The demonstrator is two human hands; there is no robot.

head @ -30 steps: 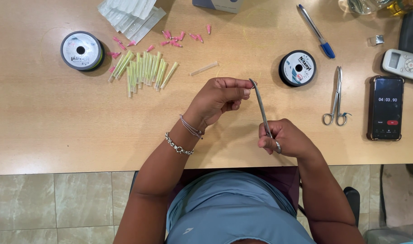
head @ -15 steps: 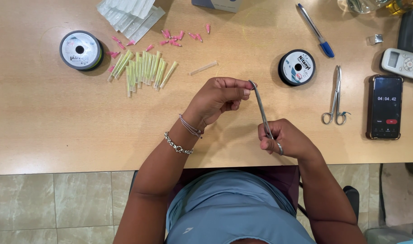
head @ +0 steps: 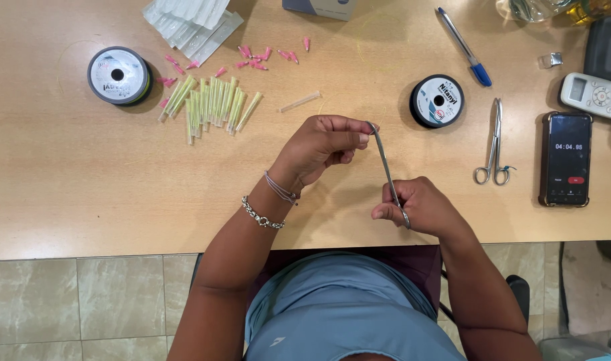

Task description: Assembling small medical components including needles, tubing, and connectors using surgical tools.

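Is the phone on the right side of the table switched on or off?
On. The phone lies flat, face up, beside the scissors, and its screen is lit with digits and a red button.

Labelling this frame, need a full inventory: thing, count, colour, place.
forceps: 1, steel, held in both hands
spools: 2, black with white labels, far left and centre right
tubes: a pile, yellow-green, upper left
caps: scattered, pink, top centre
clear tube: 1, beside the pile
packets: a stack, clear, top left
scissors: 1, steel, right
pen: 1, blue, top right
phone: 1, black, right
remote: 1, white, far right
table: 1, wooden
left hand: pinches forceps tip
right hand: grips forceps handle
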